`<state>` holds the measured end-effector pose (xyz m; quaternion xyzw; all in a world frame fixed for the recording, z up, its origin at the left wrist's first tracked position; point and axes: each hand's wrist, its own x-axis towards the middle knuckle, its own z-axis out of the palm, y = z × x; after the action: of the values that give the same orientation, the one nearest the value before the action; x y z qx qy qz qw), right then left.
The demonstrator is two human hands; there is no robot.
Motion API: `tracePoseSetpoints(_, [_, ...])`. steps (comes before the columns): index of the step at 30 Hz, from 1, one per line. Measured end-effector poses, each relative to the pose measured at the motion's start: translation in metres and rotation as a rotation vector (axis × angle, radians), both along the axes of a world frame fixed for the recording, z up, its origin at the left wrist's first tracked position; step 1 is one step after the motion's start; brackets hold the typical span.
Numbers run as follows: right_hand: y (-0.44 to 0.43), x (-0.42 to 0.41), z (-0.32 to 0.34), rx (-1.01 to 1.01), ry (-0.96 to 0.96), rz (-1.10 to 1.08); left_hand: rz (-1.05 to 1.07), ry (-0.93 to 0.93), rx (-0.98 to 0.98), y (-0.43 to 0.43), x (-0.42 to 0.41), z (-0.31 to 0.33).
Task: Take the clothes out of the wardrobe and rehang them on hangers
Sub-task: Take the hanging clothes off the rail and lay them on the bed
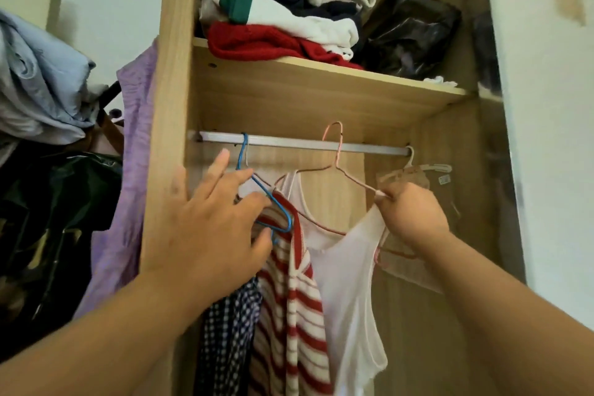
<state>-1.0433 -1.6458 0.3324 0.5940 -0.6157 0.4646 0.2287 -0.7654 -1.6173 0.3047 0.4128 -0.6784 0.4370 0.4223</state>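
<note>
The pink hanger (337,154), hook up at the rail (289,143), is pinched at its end by the right hand (411,219), with the white vest (347,267) draped on it. The blue hanger (275,201) and striped top (299,299) are touched by the left hand (205,235), fingers spread wide.

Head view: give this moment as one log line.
left hand open at blue hanger | right hand pinches pink hanger | white top on it

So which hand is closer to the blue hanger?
Left. The left hand touches the blue hanger with its fingers; the right hand is off to its right, pinching the pink hanger at its end.
</note>
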Motion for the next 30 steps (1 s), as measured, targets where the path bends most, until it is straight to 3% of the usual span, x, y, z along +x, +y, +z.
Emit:
tracePoseSetpoints(8, [0.122,-0.044,-0.094,0.230,0.078,-0.122,-0.367,-0.038,0.421,0.004,-0.081,-0.057])
tracePoseSetpoints(13, [0.208,-0.026,-0.135,0.366,0.165,-0.255,-0.506,-0.105,0.731,-0.005,-0.114,-0.101])
tracePoseSetpoints(17, [0.272,0.002,-0.153,0.390,0.095,-0.332,-0.676,-0.048,0.937,-0.010,-0.121,-0.138])
tracePoseSetpoints(22, [0.341,0.061,-0.181,0.290,-0.033,-0.455,-1.000,-0.074,0.993,0.000,-0.113,-0.175])
tracePoseSetpoints(30, [0.422,0.194,-0.271,0.354,-0.336,-0.936,-1.422,-0.337,0.993,0.060,-0.068,-0.238])
